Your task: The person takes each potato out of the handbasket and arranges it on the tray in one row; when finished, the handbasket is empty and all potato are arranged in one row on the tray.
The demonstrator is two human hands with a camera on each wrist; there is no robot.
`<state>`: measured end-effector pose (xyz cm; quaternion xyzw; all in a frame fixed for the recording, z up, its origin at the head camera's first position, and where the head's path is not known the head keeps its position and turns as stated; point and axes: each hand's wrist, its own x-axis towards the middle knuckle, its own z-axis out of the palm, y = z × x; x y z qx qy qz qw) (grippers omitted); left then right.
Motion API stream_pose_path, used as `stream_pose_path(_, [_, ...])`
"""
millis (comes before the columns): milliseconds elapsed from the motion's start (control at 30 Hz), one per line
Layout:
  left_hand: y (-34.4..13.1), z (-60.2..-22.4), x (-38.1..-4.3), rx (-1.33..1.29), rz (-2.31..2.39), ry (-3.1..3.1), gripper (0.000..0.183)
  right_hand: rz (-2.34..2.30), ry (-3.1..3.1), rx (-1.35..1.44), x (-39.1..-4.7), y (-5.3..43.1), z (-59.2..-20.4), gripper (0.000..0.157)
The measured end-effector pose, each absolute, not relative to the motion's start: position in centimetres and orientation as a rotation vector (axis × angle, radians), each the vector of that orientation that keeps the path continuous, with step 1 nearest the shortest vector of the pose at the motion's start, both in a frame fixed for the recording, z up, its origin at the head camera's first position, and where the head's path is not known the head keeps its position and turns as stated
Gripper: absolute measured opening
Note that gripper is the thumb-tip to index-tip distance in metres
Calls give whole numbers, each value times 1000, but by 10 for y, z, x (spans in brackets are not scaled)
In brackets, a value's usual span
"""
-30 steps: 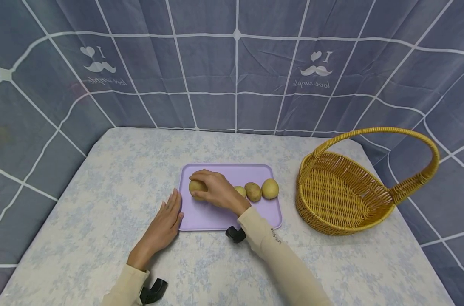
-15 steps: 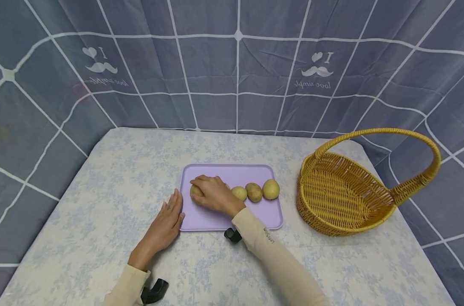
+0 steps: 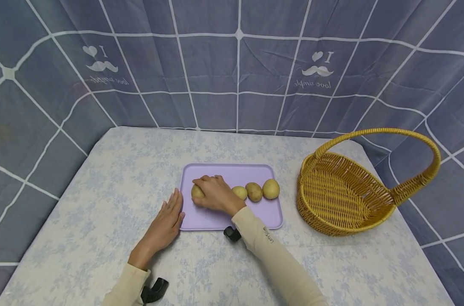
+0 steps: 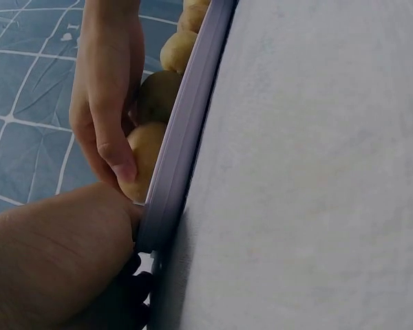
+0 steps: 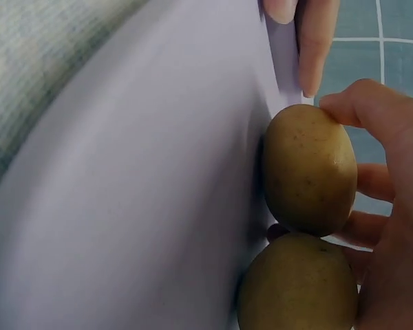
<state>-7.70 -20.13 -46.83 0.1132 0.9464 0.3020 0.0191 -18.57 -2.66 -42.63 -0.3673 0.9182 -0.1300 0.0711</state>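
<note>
Near the left end of a lilac tray (image 3: 216,221), my right hand (image 3: 215,193) grips a potato (image 3: 197,191) with thumb and fingers. In the right wrist view this potato (image 5: 310,172) sits low against the tray, touching or nearly touching a second potato (image 5: 299,285) that the hand hides from the head view. Several potatoes make a row to the right, among them a pale one (image 3: 239,192), a browner one (image 3: 253,192) and a rounder one (image 3: 271,188). My left hand (image 3: 165,223) lies with straight fingers along the tray's left edge.
A yellow-brown wicker basket (image 3: 302,199) with a tall arched handle (image 3: 377,131) stands right of the tray. A pale floral cloth (image 3: 113,178) covers the table. Blue curtain (image 3: 216,63) with white lines hangs behind and at the sides.
My right wrist has drawn slightly left and the hand has sunk a little with the potato, then edged right. More of the pale potato now shows. The left hand keeps its place.
</note>
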Motion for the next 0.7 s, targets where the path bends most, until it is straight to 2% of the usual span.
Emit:
stream_pose_path(467, [-201, -468, -78, 356, 942, 2932, 57, -516, 2757, -1109, -182, -17, -421, 62])
stream_pose_path(700, [-201, -468, -78, 347, 950, 2938, 58, -851, 2865, -1050, -172, 44, -402, 64])
